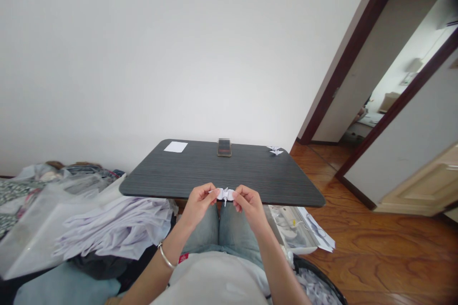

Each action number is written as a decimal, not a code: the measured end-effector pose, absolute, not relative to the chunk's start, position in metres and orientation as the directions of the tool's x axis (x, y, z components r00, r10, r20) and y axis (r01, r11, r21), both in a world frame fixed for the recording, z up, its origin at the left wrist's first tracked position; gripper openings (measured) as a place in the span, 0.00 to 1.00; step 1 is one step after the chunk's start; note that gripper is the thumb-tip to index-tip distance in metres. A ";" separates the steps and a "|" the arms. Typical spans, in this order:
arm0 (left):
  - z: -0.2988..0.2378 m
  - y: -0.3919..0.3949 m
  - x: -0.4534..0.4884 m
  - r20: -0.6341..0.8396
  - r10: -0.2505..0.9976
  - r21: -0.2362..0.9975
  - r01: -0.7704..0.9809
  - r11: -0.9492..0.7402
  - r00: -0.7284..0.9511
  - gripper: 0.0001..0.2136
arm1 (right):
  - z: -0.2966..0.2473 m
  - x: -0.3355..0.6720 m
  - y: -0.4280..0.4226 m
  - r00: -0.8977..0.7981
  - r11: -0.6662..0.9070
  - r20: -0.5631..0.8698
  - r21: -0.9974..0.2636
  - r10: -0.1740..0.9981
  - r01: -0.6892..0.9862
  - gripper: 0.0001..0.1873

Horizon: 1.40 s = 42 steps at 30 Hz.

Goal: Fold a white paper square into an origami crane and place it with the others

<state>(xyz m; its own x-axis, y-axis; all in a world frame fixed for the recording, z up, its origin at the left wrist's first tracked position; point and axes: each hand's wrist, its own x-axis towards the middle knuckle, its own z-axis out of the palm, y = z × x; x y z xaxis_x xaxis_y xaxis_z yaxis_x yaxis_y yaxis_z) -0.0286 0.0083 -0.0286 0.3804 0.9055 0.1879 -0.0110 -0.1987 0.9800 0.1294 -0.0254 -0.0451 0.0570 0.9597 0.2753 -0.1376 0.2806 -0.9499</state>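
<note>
A small white origami crane (225, 194) is stretched between my two hands, just over the near edge of the dark table (200, 171). My left hand (201, 202) pinches one wing between thumb and fingers. The other wing is pinched in my right hand (249, 201). The crane's body and pointed ends show between the fingertips. At the table's far right corner lie a few finished paper cranes (275, 151). A stack of white paper squares (175, 147) rests at the far left corner.
A phone (224, 147) stands propped at the table's back edge, near the wall. To my left lie white fabric or paper (121, 224) and plastic bags (43, 228). On my right are an open bin (291, 228) and a black bag (317, 286) of paper pieces.
</note>
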 end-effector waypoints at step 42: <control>-0.035 0.020 -0.043 0.552 0.814 0.822 0.043 -0.567 0.179 0.03 | -0.052 0.140 -0.015 0.154 0.311 0.284 -0.928 0.946 -0.203 0.18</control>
<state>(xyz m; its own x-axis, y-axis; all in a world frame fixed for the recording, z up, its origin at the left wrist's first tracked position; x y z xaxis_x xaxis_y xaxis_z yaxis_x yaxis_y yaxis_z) -0.0425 0.0205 -0.0346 0.1787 0.8142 0.5524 0.0427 -0.5673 0.8224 0.1397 -0.0154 -0.0524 0.1537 0.9465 0.2839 -0.2032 0.3115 -0.9283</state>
